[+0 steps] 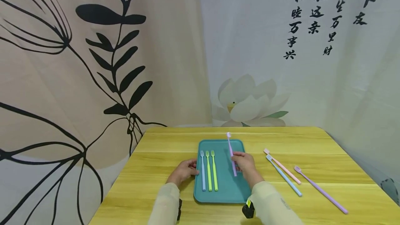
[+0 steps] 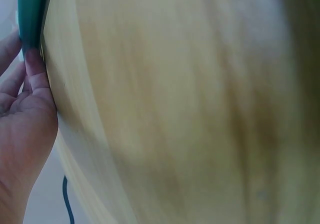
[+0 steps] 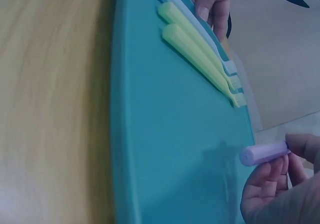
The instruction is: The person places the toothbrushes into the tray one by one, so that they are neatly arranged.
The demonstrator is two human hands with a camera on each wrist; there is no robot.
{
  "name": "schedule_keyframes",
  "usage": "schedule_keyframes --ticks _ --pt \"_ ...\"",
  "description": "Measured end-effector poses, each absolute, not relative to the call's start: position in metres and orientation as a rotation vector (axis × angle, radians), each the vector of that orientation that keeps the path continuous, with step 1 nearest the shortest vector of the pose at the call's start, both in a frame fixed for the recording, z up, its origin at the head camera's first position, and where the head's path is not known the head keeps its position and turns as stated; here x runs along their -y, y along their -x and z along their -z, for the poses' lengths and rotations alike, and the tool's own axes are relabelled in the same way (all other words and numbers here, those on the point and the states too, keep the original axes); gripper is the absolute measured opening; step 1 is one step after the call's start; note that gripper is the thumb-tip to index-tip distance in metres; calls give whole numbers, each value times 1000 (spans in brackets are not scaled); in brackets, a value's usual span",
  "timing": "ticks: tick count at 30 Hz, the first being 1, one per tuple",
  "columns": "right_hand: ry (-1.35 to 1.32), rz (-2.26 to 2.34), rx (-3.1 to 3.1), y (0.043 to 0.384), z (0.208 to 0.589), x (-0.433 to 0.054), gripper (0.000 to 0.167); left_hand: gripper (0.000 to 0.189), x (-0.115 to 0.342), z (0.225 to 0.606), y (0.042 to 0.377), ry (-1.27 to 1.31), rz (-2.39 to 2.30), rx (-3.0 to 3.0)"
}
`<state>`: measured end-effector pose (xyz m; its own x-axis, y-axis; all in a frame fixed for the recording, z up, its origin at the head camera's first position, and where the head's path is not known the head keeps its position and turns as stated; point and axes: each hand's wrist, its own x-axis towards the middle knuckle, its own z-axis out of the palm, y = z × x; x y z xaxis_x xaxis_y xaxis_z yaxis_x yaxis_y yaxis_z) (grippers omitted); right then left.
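Observation:
My right hand (image 1: 245, 165) pinches a light purple toothbrush (image 1: 230, 148) by its handle, over the right side of a teal tray (image 1: 225, 197). The bristle end points away, past the tray's far rim; in the right wrist view the handle's butt end (image 3: 252, 155) sticks out from the fingers. At the tray's left edge, my left hand (image 1: 184, 171) grips the rim between thumb and fingers, as the left wrist view also shows. A blue toothbrush (image 1: 203, 173) and two green toothbrushes (image 1: 209, 173) lie side by side in the tray's left half, bristle ends away from me.
To the right of the tray, on the wooden table (image 1: 168, 141), lie a pink toothbrush (image 1: 285, 168), a blue toothbrush (image 1: 284, 176) and a purple toothbrush (image 1: 322, 190), all slanted. A printed curtain (image 1: 175, 61) hangs behind the table's far edge.

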<state>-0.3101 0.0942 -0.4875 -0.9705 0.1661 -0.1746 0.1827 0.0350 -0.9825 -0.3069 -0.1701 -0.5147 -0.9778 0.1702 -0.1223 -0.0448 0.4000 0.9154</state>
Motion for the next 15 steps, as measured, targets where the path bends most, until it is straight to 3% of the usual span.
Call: schedule_keyframes --ticks 15 --pt "-387 2089 -2280 303 501 -79 30 58 169 514 308 -113 -1637 -2446"
